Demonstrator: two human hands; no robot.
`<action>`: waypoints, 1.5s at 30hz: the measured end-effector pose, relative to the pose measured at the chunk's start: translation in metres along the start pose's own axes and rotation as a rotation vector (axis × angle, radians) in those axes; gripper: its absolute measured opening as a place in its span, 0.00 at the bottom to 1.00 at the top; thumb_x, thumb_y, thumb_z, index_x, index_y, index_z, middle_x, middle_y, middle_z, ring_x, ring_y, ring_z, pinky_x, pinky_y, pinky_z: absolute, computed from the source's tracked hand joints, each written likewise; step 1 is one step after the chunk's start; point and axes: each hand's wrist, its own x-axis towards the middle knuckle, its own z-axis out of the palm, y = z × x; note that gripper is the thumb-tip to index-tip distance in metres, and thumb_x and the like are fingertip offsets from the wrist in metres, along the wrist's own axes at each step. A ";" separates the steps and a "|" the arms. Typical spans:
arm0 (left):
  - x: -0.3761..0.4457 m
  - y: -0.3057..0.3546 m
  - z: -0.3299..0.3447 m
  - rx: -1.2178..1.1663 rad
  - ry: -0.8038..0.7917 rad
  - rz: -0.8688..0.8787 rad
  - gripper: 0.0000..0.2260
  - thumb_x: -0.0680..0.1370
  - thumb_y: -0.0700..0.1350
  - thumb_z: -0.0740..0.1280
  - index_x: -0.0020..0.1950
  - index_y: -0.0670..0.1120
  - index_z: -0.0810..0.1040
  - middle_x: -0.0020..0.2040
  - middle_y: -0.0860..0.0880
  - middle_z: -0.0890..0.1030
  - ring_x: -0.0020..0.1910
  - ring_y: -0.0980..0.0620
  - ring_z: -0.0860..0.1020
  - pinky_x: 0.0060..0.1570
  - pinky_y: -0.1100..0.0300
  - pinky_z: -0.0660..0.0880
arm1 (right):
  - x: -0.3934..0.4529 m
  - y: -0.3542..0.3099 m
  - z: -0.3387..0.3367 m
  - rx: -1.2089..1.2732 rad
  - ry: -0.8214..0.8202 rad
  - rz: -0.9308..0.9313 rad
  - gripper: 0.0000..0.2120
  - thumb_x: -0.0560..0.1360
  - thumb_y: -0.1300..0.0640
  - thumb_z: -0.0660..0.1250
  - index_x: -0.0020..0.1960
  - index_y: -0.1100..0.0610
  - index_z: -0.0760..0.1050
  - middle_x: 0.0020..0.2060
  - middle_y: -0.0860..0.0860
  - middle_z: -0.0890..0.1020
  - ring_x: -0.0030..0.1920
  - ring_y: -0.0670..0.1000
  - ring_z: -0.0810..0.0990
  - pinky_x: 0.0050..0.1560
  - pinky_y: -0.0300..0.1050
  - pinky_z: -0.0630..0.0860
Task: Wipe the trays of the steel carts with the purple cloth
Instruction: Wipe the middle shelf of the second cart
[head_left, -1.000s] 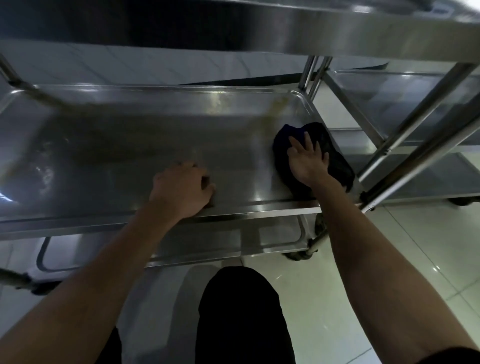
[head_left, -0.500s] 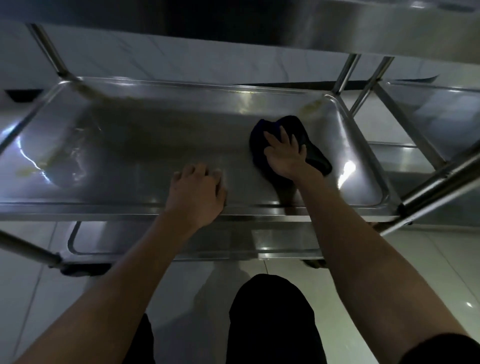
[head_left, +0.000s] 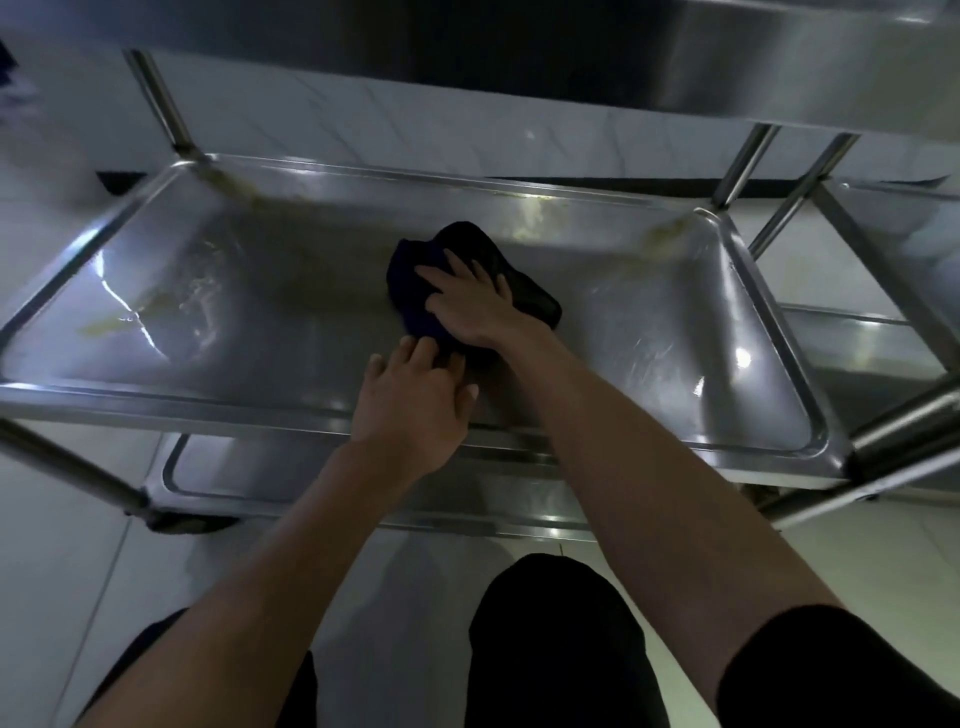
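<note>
Mid-wipe on the middle tray (head_left: 311, 312) of the near steel cart (head_left: 156, 104). The purple cloth (head_left: 467, 270) lies bunched on the tray floor, a bit past centre twd the back wall, w/ the right hand (head_left: 467, 306) laid flat on top, fingers straight & spread, pressing it down, not gripping. The left hand (head_left: 415, 395) rests just in front of the cloth on the tray near the front rim; its fingers are relaxed, slightly bent, holding nothing, fingertips reaching the cloth's near edge or v. close to it, can't tell if touching.

The cloth looks near black in this dim light. It's a crumpled wad, long axis approx diagonal: from the near-left end by the left hand out to the far-right end poking past the right wrist. No clear front or back to it.

Step, I'd say: scrubbing the tray bottom, centre part. Yellowish smears (head_left: 670, 234) show along the back wall, at the far-right corner, & a streak at the left (head_left: 109, 325), so this tray isn't done yet. Next move prob. calls for steady downward press while sliding the cloth left or up to the back edge, working into the corners. The lower tray (head_left: 260, 478) & the neighbouring cart (head_left: 883, 260) to the right still await, going by how things lie.
</note>
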 end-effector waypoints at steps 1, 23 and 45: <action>-0.004 0.001 -0.001 -0.003 -0.001 0.008 0.22 0.82 0.59 0.53 0.72 0.53 0.70 0.71 0.47 0.69 0.72 0.43 0.66 0.70 0.42 0.65 | -0.004 0.002 0.001 -0.002 0.014 -0.008 0.27 0.81 0.46 0.50 0.79 0.35 0.52 0.82 0.44 0.44 0.81 0.55 0.42 0.76 0.62 0.39; 0.010 0.091 -0.013 0.006 -0.208 0.127 0.47 0.63 0.83 0.57 0.72 0.53 0.71 0.72 0.46 0.68 0.73 0.40 0.63 0.67 0.30 0.64 | -0.171 0.239 -0.072 -0.154 0.253 0.487 0.24 0.85 0.50 0.49 0.81 0.51 0.57 0.82 0.51 0.46 0.81 0.59 0.44 0.78 0.63 0.47; 0.027 0.105 -0.009 -0.035 -0.174 0.145 0.44 0.69 0.77 0.60 0.74 0.48 0.70 0.74 0.43 0.66 0.75 0.37 0.60 0.69 0.26 0.57 | -0.266 0.155 -0.008 -0.017 0.363 0.582 0.26 0.83 0.48 0.51 0.80 0.41 0.51 0.82 0.50 0.47 0.81 0.59 0.47 0.77 0.61 0.46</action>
